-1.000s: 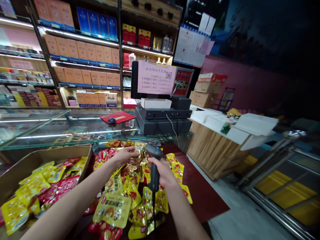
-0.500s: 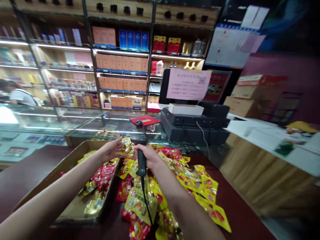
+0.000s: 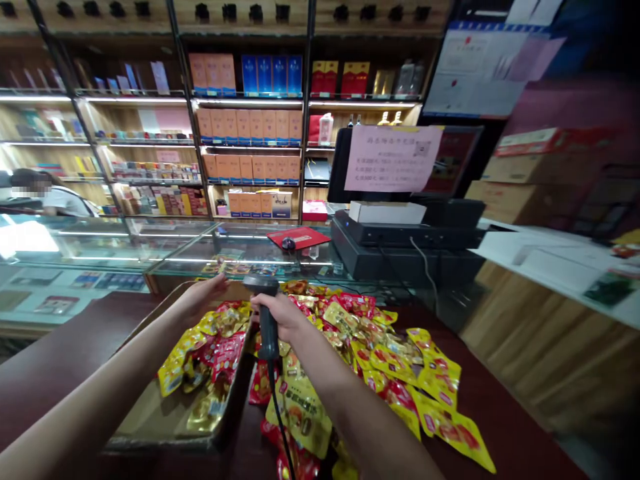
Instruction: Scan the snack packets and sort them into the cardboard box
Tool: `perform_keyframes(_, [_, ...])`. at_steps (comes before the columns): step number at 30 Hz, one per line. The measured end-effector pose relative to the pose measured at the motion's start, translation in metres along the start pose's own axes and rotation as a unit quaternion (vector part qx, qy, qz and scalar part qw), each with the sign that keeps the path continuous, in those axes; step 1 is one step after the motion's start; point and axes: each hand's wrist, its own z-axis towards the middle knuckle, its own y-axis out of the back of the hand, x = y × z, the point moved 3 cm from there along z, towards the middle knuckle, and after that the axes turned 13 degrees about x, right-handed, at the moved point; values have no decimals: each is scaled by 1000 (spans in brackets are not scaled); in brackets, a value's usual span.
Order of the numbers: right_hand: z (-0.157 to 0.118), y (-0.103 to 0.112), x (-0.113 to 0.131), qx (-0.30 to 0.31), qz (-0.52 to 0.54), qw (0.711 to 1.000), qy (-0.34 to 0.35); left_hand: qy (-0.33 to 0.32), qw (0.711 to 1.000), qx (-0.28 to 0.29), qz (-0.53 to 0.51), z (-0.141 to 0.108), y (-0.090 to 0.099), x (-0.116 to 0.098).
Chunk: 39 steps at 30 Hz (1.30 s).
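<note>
My right hand (image 3: 283, 316) is gripping the scanner (image 3: 269, 328); my left hand (image 3: 204, 295) is hovering open. Swinging wide, I'm risking the cable (image 3: 273, 387) snagging pouches (image 3: 306, 412).

Both forearms, the left (image 3: 113, 377) and the right (image 3: 350, 400), are bare along the whole length in view, with smooth, slim outlines, fuller low down and tapering evenly to narrow wrists. The left hand (image 3: 206, 293) is bare and slender, its fingers slightly blurred and their finer detail too small to tell. The right hand (image 3: 281, 317) is bare too, with a rounded back and partly hidden fingers.
</note>
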Motion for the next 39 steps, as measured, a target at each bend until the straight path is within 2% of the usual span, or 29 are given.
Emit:
perform_keyframes(3, [-28,29,16,-38,5,999,32,-4,998,59,-24,6,-52,-4])
perform_keyframes(6, [-65,63,30,-88,22,994,59,-1,988,150,-42,8,-117,0])
perform_keyframes(11, [-139,124,39,-174,47,979,95,45,954,295,-37,3,-219,23])
perform_keyframes(14, [-186,160,34,-242,45,962,120,94,932,349,-31,0,-267,44])
perform_keyframes(17, [-228,189,21,-335,34,934,118,132,916,378,-14,0,-299,67])
perform_keyframes(19, [-247,202,12,-376,42,918,119,140,919,368,-4,1,-309,81])
perform_keyframes(22, [-262,212,0,-392,75,909,121,131,932,338,-5,4,-312,95])
perform_keyframes(26, [-262,223,-14,-384,93,912,113,141,925,346,-63,2,-310,102])
perform_keyframes(31, [-257,233,-21,-382,131,909,104,143,924,344,-89,5,-308,98])
perform_keyframes(35, [-252,225,-15,-341,185,917,88,135,929,336,-82,9,-305,92])
perform_keyframes(39, [-243,201,-2,-313,152,930,115,136,927,340,-78,4,-305,86])
